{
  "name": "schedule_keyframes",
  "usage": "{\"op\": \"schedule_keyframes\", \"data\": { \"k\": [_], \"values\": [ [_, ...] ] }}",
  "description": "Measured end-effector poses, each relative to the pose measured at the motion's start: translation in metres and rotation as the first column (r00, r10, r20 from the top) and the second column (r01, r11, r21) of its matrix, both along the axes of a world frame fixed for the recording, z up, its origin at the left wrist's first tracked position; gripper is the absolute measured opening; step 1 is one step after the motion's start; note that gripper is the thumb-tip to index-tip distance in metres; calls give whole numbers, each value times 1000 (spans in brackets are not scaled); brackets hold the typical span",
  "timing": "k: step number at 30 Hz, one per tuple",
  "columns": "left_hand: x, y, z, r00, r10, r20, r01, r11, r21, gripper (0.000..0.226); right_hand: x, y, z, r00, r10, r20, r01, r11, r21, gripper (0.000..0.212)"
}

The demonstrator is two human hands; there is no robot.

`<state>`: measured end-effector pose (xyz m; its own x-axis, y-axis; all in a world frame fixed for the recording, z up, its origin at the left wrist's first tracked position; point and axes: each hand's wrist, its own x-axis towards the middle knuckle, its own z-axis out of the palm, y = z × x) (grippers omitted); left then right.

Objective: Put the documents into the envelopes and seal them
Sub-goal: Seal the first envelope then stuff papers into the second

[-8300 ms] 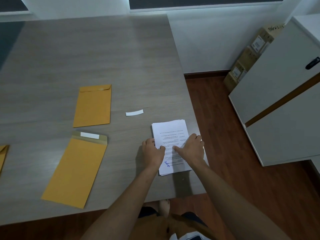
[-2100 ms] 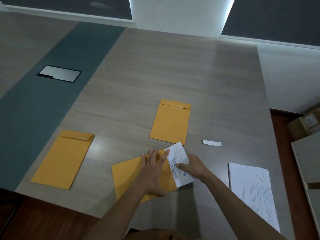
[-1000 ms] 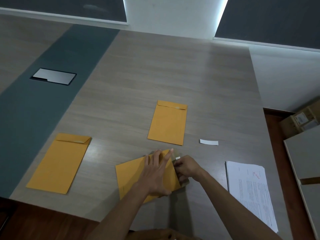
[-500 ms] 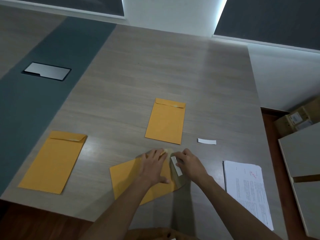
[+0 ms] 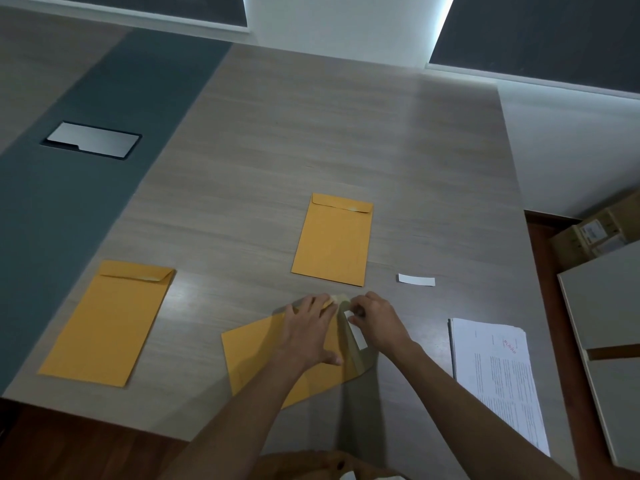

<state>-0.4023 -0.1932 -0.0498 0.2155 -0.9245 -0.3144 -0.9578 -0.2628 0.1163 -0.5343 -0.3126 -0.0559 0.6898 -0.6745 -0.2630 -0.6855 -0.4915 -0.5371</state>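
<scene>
Manila-yellow paper lies under my left hand [image 5: 311, 332]: the angled yellow envelope nearest me [image 5: 263, 362], which I press flat with fingers spread and straight. Its open flap [image 5: 356, 351] points right, and along it runs a white release strip [image 5: 356, 332]. My right hand [image 5: 375, 323] has its fingertips curled in at the far end of that strip, pinching it, as far as I can tell.

I judge the step to be peeling the strip off so the flap can stick. To do it well I should pull low and along the flap, not upward, with my left palm bearing down near the fold so the envelope does not slide or crease. Then fold the flap over squarely and rub along it.

Two more yellow paper envelopes lie flat with flaps folded down, one at the left [image 5: 107, 323], one beyond my hands [image 5: 332, 240]. A loose white strip [image 5: 416, 279] lies on the grey wood-grain table [image 5: 311, 133]. The white stack of printed documents [image 5: 498, 379] sits at my right; its black print and a red mark are too small to read.
</scene>
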Motion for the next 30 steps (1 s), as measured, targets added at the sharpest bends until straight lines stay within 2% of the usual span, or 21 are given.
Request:
{"op": "schedule_keyframes", "data": {
  "k": [9,13,15,18,20,22,24,26,28,30],
  "values": [
    [0,-1,0,1000,4,6,-4,1000,0,106,5,-4,0,997,-62,35,59,995,76,12],
    [1,-2,-1,1000,3,7,-3,1000,13,107,0,-7,12,988,-92,126,69,982,177,10],
    [1,-2,-1,1000,17,-1,-17,1000,10,107,-4,-15,22,966,-171,193,127,966,224,10],
    [1,-4,-1,998,62,1,-62,998,16,109,-13,-39,32,863,-408,299,305,891,337,8],
    [-1,-7,-1,993,120,1,-120,993,19,110,-20,-61,35,723,-614,318,437,762,479,8],
    [-2,-10,-2,986,166,10,-166,986,6,110,-27,-84,39,593,-749,295,541,642,543,8],
    [-3,-11,-3,982,188,26,-188,982,-4,109,-32,-106,41,513,-819,256,631,562,534,7],
    [-3,-12,-4,979,199,42,-199,980,-8,110,-35,-124,39,481,-853,201,712,514,478,7],
    [-3,-12,-5,977,210,46,-210,978,-7,110,-36,-136,34,508,-849,148,760,522,386,7],
    [-3,-13,-4,976,212,50,-212,977,-4,110,-36,-145,30,571,-813,112,768,577,279,6]
  ]
}}
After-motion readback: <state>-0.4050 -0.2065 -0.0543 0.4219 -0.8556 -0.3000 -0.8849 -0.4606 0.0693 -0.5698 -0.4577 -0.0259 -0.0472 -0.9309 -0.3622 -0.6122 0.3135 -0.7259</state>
